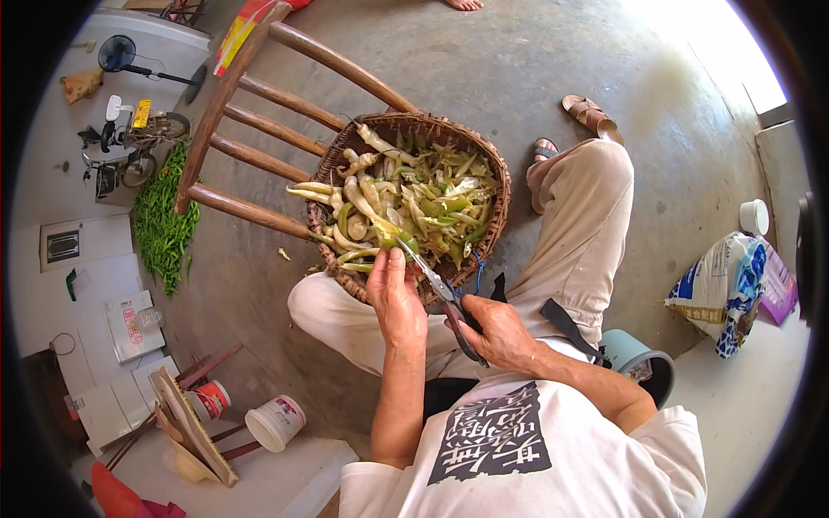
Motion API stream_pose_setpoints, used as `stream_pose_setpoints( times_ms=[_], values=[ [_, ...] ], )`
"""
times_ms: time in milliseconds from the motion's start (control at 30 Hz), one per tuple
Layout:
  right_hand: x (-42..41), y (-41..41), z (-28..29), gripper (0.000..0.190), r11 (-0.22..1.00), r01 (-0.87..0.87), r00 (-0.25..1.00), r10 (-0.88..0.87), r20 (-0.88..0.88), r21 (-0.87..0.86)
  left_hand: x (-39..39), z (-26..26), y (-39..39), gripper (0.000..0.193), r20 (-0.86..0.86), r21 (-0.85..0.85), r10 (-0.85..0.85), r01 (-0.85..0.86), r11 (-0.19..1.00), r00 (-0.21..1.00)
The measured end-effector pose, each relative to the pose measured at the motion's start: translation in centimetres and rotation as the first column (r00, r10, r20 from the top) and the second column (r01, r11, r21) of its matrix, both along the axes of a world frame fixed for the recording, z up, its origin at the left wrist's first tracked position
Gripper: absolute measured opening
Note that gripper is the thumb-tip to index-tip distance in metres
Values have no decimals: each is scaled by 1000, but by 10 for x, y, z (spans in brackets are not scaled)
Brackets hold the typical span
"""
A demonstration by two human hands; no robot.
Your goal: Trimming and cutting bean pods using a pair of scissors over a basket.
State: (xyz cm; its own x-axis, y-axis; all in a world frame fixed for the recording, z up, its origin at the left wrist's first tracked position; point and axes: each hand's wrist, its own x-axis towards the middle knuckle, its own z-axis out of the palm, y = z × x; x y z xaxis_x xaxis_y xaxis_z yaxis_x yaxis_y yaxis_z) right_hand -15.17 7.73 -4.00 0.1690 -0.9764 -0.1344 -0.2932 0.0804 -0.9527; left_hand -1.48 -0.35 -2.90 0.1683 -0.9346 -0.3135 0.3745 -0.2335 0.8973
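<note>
My left hand (396,294) pinches a pale green pepper (396,238) above the near rim of a wicker basket (497,194). In my right hand (502,330) is a pair of metal scissors (431,273) with dark handles. The scissors' tips reach the pepper just beyond my left fingers; whether the blades are parted is hard to tell. Whole, limp, yellowish peppers (363,191) fill the basket's left side. On its right lie cut pepper pieces (463,194). A blue cord (479,272) hangs at the near right rim.
Beside the basket is a slatted wooden chair (259,165). Fresh green peppers (167,220) are heaped on the floor at left, near a motorbike (139,139). A light-blue bucket (638,362), a printed bag (719,288), a sandal (592,120) and a white pail (275,424) surround me. Someone's bare foot (465,4) shows at the top.
</note>
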Motion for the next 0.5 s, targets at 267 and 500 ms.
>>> stream_pose_setpoints(
  times_ms=[267,500],
  values=[
    [-9,-9,8,38,959,-29,988,-16,154,280,6,2,7,25,36,-22,-110,110,994,993],
    [-12,-4,13,37,972,-62,988,27,155,228,10,5,2,28,48,19,-71,70,997,996]
  ],
)
